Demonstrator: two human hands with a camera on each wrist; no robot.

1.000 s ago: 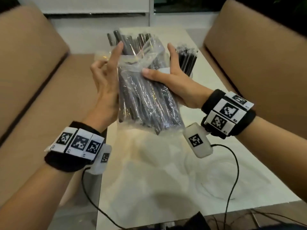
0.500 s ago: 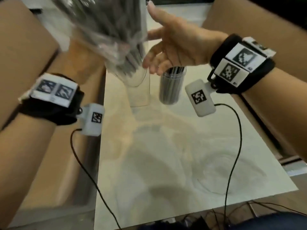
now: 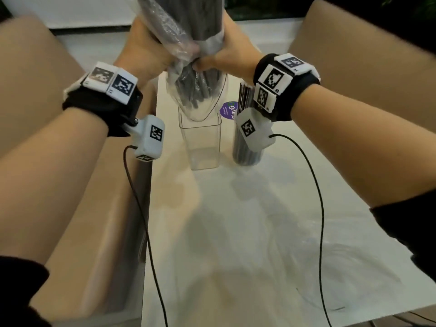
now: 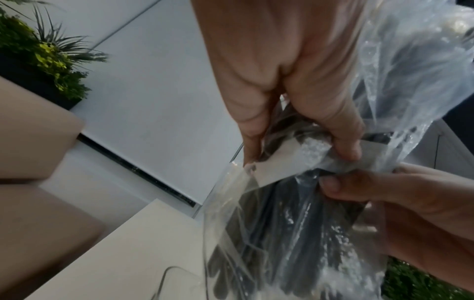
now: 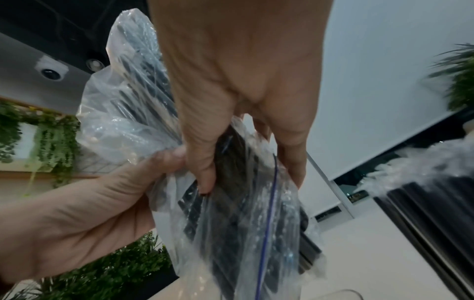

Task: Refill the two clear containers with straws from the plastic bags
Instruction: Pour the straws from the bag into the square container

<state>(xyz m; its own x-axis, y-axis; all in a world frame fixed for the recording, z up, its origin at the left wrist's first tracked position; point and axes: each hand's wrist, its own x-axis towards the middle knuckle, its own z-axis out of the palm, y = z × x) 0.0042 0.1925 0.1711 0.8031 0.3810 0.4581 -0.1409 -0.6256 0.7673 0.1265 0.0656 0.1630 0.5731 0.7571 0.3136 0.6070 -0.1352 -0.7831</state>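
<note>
1. Left hand (image 3: 146,47): clenched around the left side of the plastic bag (image 3: 188,43), fingers curled into the film at its waist.

2. Plastic bag: clear, held between both hands, mouth downward; the open end hangs just above, perhaps just inside, the rim of the empty container (image 3: 200,140) below the hands. Exact overlap cannot be told.

3. Straws (image 3: 193,90): dark, bunched inside the bag, lower tips showing near the bag's mouth. None lie in the container beneath.

4. Empty container: clear, square, upright on the tabletop (image 3: 236,232), directly below the hands.

5. Right hand (image 3: 226,57): grasping the bag's right side, thumb pinching film and straws against the fingers.

6. Filled container (image 3: 245,152): clear, below the right wrist and partly hidden by it, packed with dark straws.

7. Purple sticker (image 3: 227,110): on the tabletop between the two containers, behind them.

Progress, as judged: one container looks stocked; the other is unfilled, with the straws poised to slide in. About half remains.
</note>
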